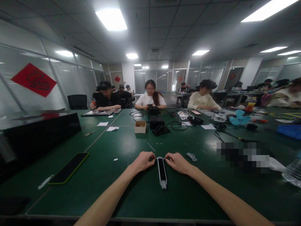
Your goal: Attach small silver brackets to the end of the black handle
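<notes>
A narrow black object with a light grey rim [162, 171] lies lengthwise on the green table, its grey tip towards me. At its far end, my left hand [144, 160] is closed in a pinch on the left corner. My right hand [177, 161] pinches the opposite corner, thumb and forefinger together. A thin light piece seems to run across that end between the fingertips; its details are too small to tell. Just beyond my right hand lies a crumpled grey scrap [191, 157].
To the left are a phone with a lime-green edge [68, 168] and a large black box [47, 135]. Ahead stand a small cardboard box [140, 127] and black devices with cables [157, 122]. At right are a blue fan [239, 118], a blue tray [289, 131] and a clear bottle [293, 171]. People sit opposite.
</notes>
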Tool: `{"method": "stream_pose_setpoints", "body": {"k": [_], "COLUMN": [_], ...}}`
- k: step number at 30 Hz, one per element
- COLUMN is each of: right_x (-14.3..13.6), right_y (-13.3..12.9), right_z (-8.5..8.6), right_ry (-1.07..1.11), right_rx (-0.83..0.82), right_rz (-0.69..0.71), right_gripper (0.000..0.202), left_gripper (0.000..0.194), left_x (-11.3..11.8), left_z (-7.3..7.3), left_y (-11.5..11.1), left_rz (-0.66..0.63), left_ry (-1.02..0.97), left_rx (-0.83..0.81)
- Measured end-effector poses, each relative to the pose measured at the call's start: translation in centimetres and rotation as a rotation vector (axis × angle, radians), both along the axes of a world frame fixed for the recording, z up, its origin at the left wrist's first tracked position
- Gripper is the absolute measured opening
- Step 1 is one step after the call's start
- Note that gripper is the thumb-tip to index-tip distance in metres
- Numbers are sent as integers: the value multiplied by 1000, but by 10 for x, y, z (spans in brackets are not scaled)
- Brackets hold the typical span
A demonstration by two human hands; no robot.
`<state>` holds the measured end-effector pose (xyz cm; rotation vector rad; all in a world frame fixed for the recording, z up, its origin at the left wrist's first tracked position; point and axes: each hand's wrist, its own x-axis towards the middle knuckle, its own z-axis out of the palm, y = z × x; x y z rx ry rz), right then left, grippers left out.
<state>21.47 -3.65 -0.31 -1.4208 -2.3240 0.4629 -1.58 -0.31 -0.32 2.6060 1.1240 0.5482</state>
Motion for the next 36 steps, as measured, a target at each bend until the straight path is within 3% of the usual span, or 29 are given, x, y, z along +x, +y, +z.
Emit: {"method": "stream_pose_setpoints", "body": {"k": [5, 11, 17, 22, 26, 31, 36], "right_x": [1, 8, 36, 64, 77, 79, 75], "right_y": [0, 3, 21, 35, 42, 43, 41], "right_z": [1, 5, -4, -8, -11, -12, -12], "right_ry": [-28, -27, 165, 258, 212, 91, -128], "right_rx": [-6, 170, 364, 430, 416, 289, 119], "right_rz": [-14, -34, -206, -339, -360, -244, -144], "right_gripper": [26, 19, 38, 34, 30, 10, 29], "left_gripper": [16, 17, 18, 18, 17, 15, 13], "left_x": [2, 2, 0, -1, -1, 0, 0], "left_z": [2, 3, 6, 3, 0, 2, 5], "left_y": [-2, -3, -6, -4, -2, -4, -5], "left_rz": [11, -10, -35, -45, -42, -31, -25], "left_ry": [45, 79, 91, 74, 71, 74, 100], "left_rx": [-2, 31, 30, 22, 31, 29, 45]}}
